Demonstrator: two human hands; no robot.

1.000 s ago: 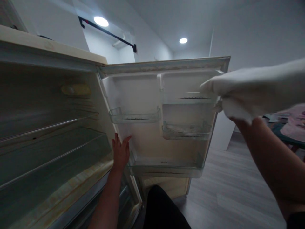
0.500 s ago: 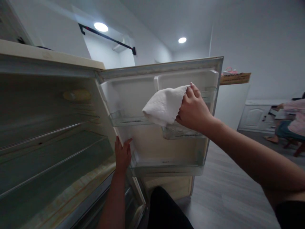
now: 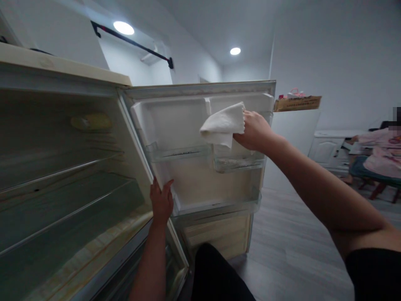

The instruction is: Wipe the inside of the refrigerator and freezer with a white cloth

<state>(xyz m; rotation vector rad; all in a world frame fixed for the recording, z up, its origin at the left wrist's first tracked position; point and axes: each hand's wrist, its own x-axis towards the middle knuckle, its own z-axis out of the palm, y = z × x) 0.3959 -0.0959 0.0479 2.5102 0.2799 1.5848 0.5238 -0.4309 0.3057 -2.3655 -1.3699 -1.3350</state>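
Observation:
A white cloth (image 3: 224,122) hangs from my right hand (image 3: 255,129), whose fingers are closed on its scalloped edge. The cloth is in front of the upper inside of the open fridge door (image 3: 200,182); whether it touches the panel I cannot tell. My left hand (image 3: 161,200) rests at the door's hinge-side edge with fingers and thumb spread, holding nothing. Clear shelves run along the door: an upper left shelf (image 3: 178,154), a small right shelf (image 3: 239,163) and a lower long shelf (image 3: 219,214).
Left of the door stands the fridge interior with a glass shelf (image 3: 62,173) and a yellowish lamp cover (image 3: 94,122). My knee (image 3: 208,267) is below the door. A cardboard box (image 3: 297,103) lies on a white cabinet (image 3: 290,142). A person in pink (image 3: 385,150) sits far right.
My right hand and the cloth have moved slightly up, and the cloth has folded smaller. The door has swung a little, and the view has shifted. My left hand stays at the door edge.

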